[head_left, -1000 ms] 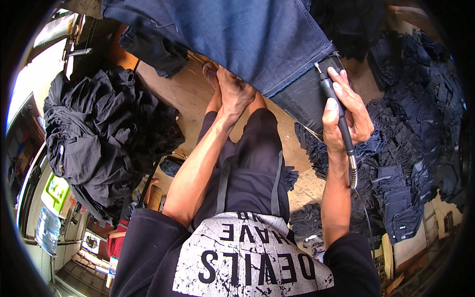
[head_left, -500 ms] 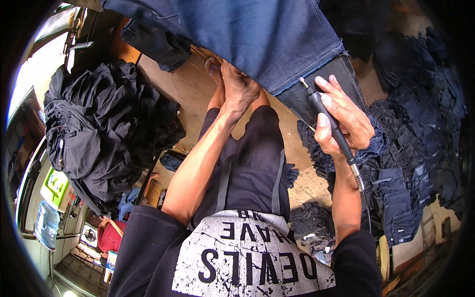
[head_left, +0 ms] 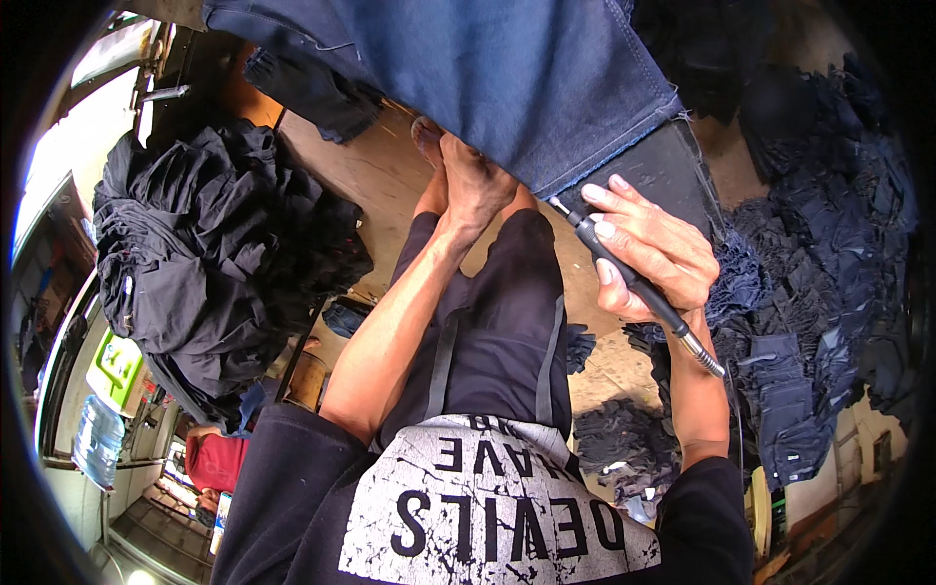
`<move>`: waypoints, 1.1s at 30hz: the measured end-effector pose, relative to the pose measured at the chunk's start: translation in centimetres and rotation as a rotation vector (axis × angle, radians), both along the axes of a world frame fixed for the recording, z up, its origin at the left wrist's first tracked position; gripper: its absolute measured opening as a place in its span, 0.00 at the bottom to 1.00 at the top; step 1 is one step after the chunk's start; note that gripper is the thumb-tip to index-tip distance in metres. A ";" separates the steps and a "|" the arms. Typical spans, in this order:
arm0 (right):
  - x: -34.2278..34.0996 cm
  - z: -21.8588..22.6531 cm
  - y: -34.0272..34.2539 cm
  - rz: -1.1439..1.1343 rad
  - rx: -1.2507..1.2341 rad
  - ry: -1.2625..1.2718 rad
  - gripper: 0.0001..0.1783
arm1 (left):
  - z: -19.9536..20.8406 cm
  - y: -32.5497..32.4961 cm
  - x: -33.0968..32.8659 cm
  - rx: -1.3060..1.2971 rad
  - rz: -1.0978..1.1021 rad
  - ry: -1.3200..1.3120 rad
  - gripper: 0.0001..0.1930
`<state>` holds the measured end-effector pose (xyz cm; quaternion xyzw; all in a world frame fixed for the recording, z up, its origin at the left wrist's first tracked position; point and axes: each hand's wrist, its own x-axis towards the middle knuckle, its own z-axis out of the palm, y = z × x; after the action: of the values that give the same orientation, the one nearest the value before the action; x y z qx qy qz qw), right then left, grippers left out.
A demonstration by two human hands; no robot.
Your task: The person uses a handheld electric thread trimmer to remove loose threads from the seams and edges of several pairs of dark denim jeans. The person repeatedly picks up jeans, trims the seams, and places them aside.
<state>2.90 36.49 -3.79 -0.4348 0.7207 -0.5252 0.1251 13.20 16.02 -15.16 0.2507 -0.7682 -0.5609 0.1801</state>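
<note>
A blue denim garment [head_left: 487, 88] is spread in front of me, its frayed hem running slantwise over a dark flat board [head_left: 658, 161]. My right hand [head_left: 653, 239] is closed around a black pen-shaped rotary tool [head_left: 624, 273] with a metal collar and a cable at its rear. The tool's small tip points at the near left corner of the hem; whether it touches the cloth I cannot tell. My left hand [head_left: 475, 185] reaches to the garment's near left edge, and the cloth hides its fingers.
A large heap of black garments [head_left: 214, 253] rises at left. Dark blue garments [head_left: 809, 292] are piled along the right, with a smaller dark pile [head_left: 624, 439] nearer me. Beyond the left heap are a green plastic item [head_left: 115, 370], a clear bottle [head_left: 96, 444] and a person in red [head_left: 213, 460].
My right hand has moved the rotary tool left and toward me, from the middle of the hem to its near left corner. The left hand stays about where it was.
</note>
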 end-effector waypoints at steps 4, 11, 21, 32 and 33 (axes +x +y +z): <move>-0.1 0.2 0.4 -0.305 -0.178 -0.058 0.20 | 1.0 -1.4 1.6 0.267 -0.032 -0.300 0.17; -2.7 4.1 -1.4 -1.000 -0.204 -0.145 0.14 | 15.9 -16.9 0.2 0.001 0.233 -0.273 0.57; -1.0 3.0 -9.5 -1.057 0.167 -0.175 0.13 | 10.9 -28.7 -17.0 -0.786 -0.197 -0.508 0.31; 0.7 1.5 -1.9 -1.246 0.094 0.273 0.11 | 18.5 -25.7 -9.3 0.837 -0.580 -0.757 0.17; 2.1 1.9 0.2 -1.316 0.125 0.257 0.11 | 19.1 -23.8 -10.5 0.506 -0.741 -0.678 0.19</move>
<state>5.02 36.72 -1.86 0.0439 0.8737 -0.3932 -0.2830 2.72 -7.74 3.96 0.1655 -0.6614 -0.6415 -0.3517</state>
